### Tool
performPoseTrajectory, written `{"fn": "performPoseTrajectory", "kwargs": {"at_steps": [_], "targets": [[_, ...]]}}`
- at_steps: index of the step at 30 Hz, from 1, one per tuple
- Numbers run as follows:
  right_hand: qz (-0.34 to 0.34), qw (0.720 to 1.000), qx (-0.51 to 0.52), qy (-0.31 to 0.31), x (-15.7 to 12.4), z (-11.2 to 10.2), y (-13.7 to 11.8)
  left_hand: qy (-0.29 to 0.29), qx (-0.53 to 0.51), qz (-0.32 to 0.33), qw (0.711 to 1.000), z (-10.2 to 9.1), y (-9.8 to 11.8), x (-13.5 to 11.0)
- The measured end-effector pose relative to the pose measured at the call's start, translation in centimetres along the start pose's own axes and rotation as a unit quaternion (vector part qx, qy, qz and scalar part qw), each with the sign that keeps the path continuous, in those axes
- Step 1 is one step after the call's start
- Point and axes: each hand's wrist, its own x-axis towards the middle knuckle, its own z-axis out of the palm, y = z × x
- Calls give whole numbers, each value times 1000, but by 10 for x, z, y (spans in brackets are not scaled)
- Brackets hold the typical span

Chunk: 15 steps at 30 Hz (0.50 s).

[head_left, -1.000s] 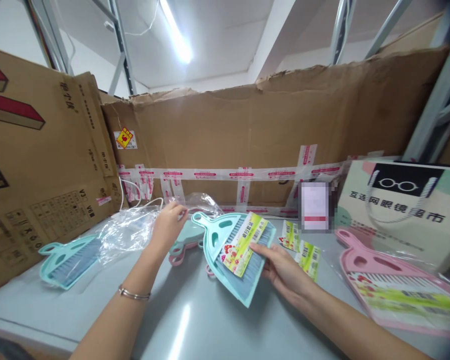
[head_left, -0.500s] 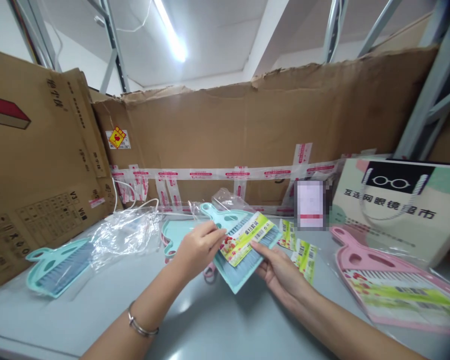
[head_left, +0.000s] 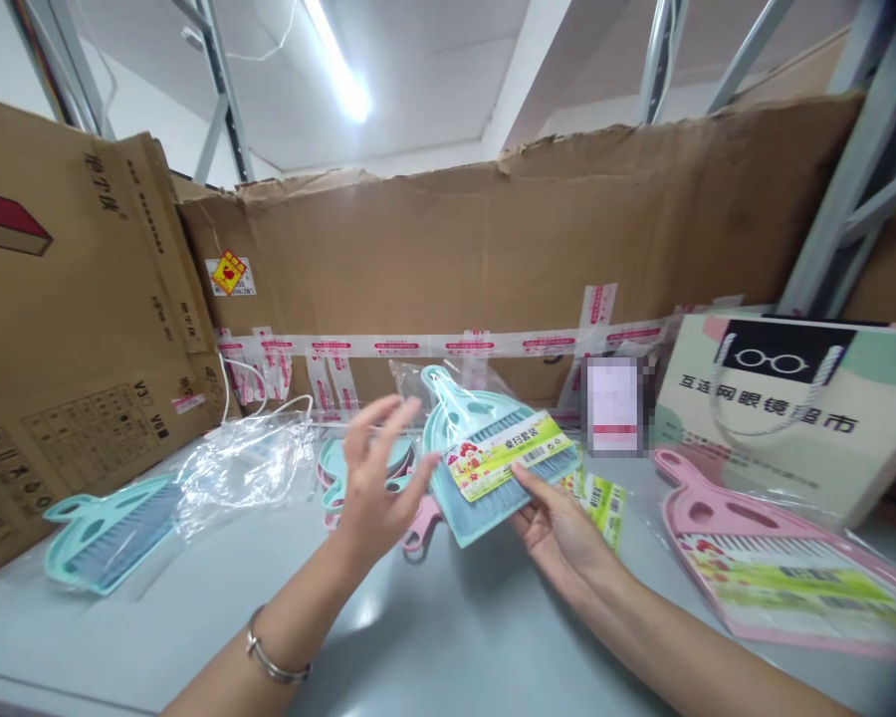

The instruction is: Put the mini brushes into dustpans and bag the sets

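A teal dustpan and brush set [head_left: 485,508] in a clear bag is tilted above the table, its handle pointing up and left. My right hand [head_left: 567,523] grips its right side, thumb on top and fingers beneath. Across the brush lies a green-and-yellow label card [head_left: 512,456] with printed characters. Just left of the set is my left hand [head_left: 377,478], fingers spread and slightly blurred, with nothing in it. Behind that hand lie more teal dustpans [head_left: 333,463] and a pink handle [head_left: 420,523], partly hidden.
Another teal set [head_left: 112,533] lies left, beside crumpled clear bags [head_left: 258,463]. Several label cards [head_left: 604,508] lie behind my right hand. A bagged pink set [head_left: 784,568] and a paper bag [head_left: 762,408] are on the right. A large cardboard sheet [head_left: 418,249] stands at the back.
My left hand has let go of the set and moved left, its fingers opening. The set has turned and shifted slightly up and right in my right hand.
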Motion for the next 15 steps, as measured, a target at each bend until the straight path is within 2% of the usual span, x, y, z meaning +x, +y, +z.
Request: {"fn": "performPoseTrajectory", "kwargs": {"at_steps": [1, 2, 4, 5, 6, 7, 11, 15], "targets": [[-2, 1000, 3, 3, 0, 0, 0, 27, -40, -109, 993, 1, 1, 0], [-3, 1000, 6, 4, 0, 0, 0, 24, -97, -222, 970, 4, 1, -1], [-1, 1000, 9, 1, -1, 1, 1, -68, -232, -402, 883, 11, 2, -4], [1, 1000, 7, -2, -1, 1, 2, -129, -290, -451, 835, 15, 2, -6], [5, 1000, 4, -4, -2, 1, 3, -174, -333, -472, 798, 18, 3, -8], [11, 1000, -2, -9, -3, 1, 5, -199, -359, -476, 777, 21, 5, -10], [21, 998, -51, -31, 0, -3, 7, -203, -378, -479, 766, 24, 6, -13], [-43, 991, -123, 5, 19, -14, -4, -227, -408, -475, 746, 19, -2, -10]]}}
